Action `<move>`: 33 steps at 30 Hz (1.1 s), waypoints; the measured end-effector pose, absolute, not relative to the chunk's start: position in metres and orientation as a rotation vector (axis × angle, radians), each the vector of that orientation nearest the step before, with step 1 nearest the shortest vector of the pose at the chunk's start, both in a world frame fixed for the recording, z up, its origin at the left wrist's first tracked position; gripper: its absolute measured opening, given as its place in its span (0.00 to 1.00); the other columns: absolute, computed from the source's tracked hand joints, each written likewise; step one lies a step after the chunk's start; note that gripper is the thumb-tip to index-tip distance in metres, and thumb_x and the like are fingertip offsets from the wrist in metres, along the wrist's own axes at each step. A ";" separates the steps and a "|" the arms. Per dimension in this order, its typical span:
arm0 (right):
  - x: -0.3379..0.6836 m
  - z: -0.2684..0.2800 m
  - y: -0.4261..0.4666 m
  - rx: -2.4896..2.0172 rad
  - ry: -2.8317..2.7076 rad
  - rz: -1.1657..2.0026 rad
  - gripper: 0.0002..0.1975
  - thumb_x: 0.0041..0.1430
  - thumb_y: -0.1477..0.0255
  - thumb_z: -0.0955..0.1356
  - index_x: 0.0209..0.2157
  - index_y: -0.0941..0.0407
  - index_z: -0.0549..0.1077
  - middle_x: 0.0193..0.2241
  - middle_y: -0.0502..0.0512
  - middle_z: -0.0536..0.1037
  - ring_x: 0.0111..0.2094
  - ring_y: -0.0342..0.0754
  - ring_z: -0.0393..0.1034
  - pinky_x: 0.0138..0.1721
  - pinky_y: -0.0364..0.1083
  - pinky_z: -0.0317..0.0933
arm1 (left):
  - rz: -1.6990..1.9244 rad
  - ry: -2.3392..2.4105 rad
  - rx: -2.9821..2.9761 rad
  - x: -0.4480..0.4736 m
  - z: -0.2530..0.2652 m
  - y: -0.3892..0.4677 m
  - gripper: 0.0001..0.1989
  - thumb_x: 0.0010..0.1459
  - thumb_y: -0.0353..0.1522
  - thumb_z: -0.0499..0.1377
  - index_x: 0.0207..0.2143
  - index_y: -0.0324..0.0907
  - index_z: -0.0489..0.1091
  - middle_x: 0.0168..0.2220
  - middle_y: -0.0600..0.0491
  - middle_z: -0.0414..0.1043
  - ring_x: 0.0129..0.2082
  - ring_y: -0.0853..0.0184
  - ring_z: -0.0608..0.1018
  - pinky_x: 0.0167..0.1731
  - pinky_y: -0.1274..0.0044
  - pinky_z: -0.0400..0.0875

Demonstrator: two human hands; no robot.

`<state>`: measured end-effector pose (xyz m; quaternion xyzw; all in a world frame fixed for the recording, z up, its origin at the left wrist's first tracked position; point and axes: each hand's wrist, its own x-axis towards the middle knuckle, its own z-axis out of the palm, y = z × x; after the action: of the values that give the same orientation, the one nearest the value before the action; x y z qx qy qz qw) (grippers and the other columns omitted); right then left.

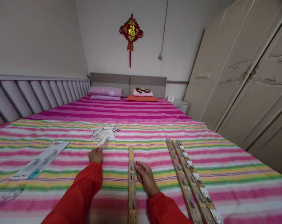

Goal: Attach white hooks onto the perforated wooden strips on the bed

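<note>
The striped bed bears a perforated strip centrally, similar strips right, a printed packet left, crumpled wrappers beyond, lilac bedding farthest; a looped item, possibly plastic, lies lower left.

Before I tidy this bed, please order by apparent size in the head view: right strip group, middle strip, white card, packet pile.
1. Right strip group
2. White card and middle strip: unsure; the card is broader, the strip runs out of frame
3. Packet pile
</note>
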<state>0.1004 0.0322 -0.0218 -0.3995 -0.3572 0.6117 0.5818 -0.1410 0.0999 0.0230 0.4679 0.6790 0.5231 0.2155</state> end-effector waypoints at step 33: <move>0.112 -0.008 0.035 -0.683 -0.493 1.647 0.18 0.46 0.58 0.72 0.28 0.61 0.77 0.14 0.47 0.68 0.12 0.35 0.50 0.14 0.38 0.40 | 1.024 0.782 2.850 -0.047 0.032 0.032 0.11 0.58 0.25 0.50 0.41 0.43 0.67 0.39 0.49 0.73 0.41 0.69 0.76 0.41 0.79 0.72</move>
<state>0.1115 0.0348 -0.0081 -0.2950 -0.2128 0.7109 0.6019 -0.0466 0.0317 0.0320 0.9111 0.2501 0.3275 0.0068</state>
